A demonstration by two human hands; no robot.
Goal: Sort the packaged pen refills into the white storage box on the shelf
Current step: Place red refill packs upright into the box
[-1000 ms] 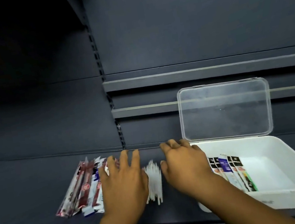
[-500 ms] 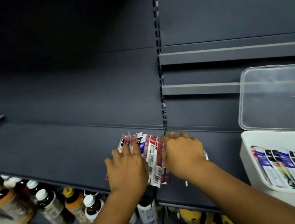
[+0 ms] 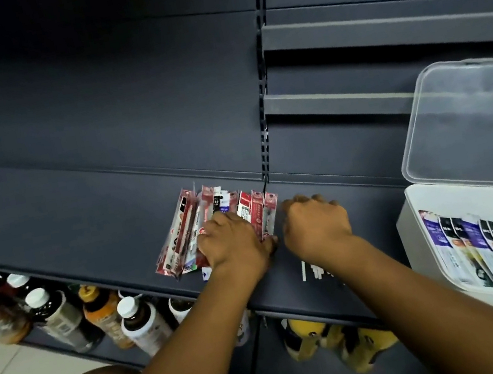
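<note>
Shelf (image 3: pixel 79 216), left hand (image 3: pixel 232 245) atop refill packs (image 3: pixel 180 231), right hand (image 3: pixel 316 227) grip hidden

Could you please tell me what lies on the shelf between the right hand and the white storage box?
In the head view, only bare dark shelf separates the right hand from the white storage box.

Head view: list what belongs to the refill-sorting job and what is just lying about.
Job: red refill packs, gripped by the left hand; right hand beside them; white storage box, lid open; purple and black packs already inside it.
Lying about: bottles below the shelf; yellow items beside them.
</note>
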